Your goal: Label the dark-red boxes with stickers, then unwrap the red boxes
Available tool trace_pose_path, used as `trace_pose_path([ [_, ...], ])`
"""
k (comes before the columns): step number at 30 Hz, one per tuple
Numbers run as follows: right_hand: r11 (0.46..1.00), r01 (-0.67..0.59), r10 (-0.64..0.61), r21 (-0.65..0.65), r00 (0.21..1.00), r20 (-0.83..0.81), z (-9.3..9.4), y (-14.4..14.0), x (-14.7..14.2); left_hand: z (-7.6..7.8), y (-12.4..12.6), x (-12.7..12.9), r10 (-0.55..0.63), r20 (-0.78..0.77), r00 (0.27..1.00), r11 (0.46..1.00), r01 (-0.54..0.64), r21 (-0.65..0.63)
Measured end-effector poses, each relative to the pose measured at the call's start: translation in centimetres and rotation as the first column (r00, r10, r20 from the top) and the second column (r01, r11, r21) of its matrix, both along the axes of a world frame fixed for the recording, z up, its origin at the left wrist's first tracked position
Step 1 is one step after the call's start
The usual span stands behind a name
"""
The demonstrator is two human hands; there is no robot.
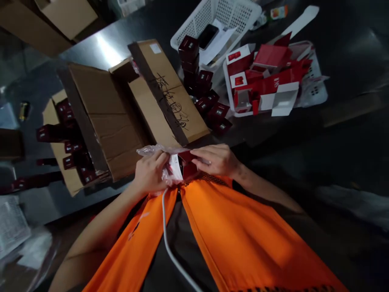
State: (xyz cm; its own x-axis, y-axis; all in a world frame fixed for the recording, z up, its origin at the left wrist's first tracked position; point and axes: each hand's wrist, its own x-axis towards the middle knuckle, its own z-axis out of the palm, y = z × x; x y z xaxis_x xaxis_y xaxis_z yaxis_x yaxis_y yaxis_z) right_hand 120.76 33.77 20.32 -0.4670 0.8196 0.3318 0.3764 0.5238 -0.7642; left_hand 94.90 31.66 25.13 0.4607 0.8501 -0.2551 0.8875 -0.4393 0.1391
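Dim light is falling over a steel surface [100,48] that is carrying an opened cardboard carton [121,117], its flaps spread and one flap bearing handwritten marks. Dark red boxes [206,97] are standing stacked and scattered just beside the carton, and more of them are lying along its left side. Farther back, a white basket [243,12] is holding a dark flat object and some paper, and a second white tray [316,93] to its right is sitting heaped with flattened red-and-white packaging.

Close to the body, over an orange vest [231,235], both hands are working on one small red box [186,160] that is partly wrapped in a clear film bag [154,151]. The left hand [150,172] is closing its grip around the bagged end, fingers curled over film and box together. The right hand [217,160] is pinching the bare red end from above, fingers fairly flat and narrow on it.

The box is looking light and stiff-walled (thin card, so probably easy to dent at the corners), while the film is looking soft, crinkly and likely slippery. Holding by the flat faces of the box, not by loose film, seems the surer purchase. A white cord [165,227] is hanging down the chest.
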Motion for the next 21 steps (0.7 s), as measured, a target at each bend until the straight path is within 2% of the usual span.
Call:
trace_pose_path([
  [2,0.983,0.171,-0.175,-0.062,0.982,-0.066,-0.3,0.0,-0.1,0.5,0.5,0.6,-0.059,-0.045,0.997,0.998,0.059,0.000],
  [4,0.918,0.361,-0.382,-0.163,0.917,-0.118,-0.8,0.0,-0.5,1.2,1.0,1.5,-0.113,-0.098,0.989,0.993,0.115,0.009],
  [5,0.880,0.420,-0.456,-0.221,0.878,-0.146,-1.0,0.1,-0.9,1.6,1.3,2.0,-0.129,-0.131,0.983,0.991,0.133,0.023],
  [7,0.838,0.425,-0.514,-0.342,0.825,-0.235,-1.6,0.1,-1.9,2.6,2.1,3.0,-0.130,-0.212,0.969,0.987,0.147,0.068],
  [9,0.831,0.333,-0.506,-0.445,0.783,-0.360,-2.3,0.1,-2.9,3.7,3.3,3.9,-0.112,-0.300,0.947,0.981,0.153,0.116],
  [11,0.801,0.233,-0.523,-0.551,0.721,-0.455,-2.9,0.1,-3.8,5.2,4.6,4.7,-0.100,-0.386,0.917,0.976,0.165,0.140],
  [13,0.727,0.100,-0.566,-0.679,0.648,-0.510,-3.4,0.3,-4.7,6.7,5.9,5.6,-0.121,-0.466,0.876,0.973,0.198,0.120],
  [15,0.636,-0.131,-0.582,-0.761,0.566,-0.584,-3.9,0.8,-5.4,8.1,7.1,6.6,-0.158,-0.539,0.827,0.965,0.246,0.095],
  [16,0.599,-0.268,-0.569,-0.755,0.521,-0.636,-4.2,1.2,-5.8,8.6,7.7,7.2,-0.181,-0.577,0.797,0.958,0.276,0.080],
  [18,0.547,-0.512,-0.518,-0.663,0.415,-0.748,-4.8,2.2,-6.7,9.4,8.7,8.7,-0.233,-0.652,0.721,0.940,0.340,0.040],
  [19,0.520,-0.608,-0.487,-0.600,0.366,-0.793,-5.1,2.9,-7.2,9.7,9.2,9.4,-0.258,-0.684,0.683,0.931,0.365,0.013],
  [21,0.469,-0.715,-0.453,-0.518,0.308,-0.836,-5.7,4.1,-8.1,10.0,9.9,11.0,-0.304,-0.720,0.624,0.921,0.385,-0.055],
])
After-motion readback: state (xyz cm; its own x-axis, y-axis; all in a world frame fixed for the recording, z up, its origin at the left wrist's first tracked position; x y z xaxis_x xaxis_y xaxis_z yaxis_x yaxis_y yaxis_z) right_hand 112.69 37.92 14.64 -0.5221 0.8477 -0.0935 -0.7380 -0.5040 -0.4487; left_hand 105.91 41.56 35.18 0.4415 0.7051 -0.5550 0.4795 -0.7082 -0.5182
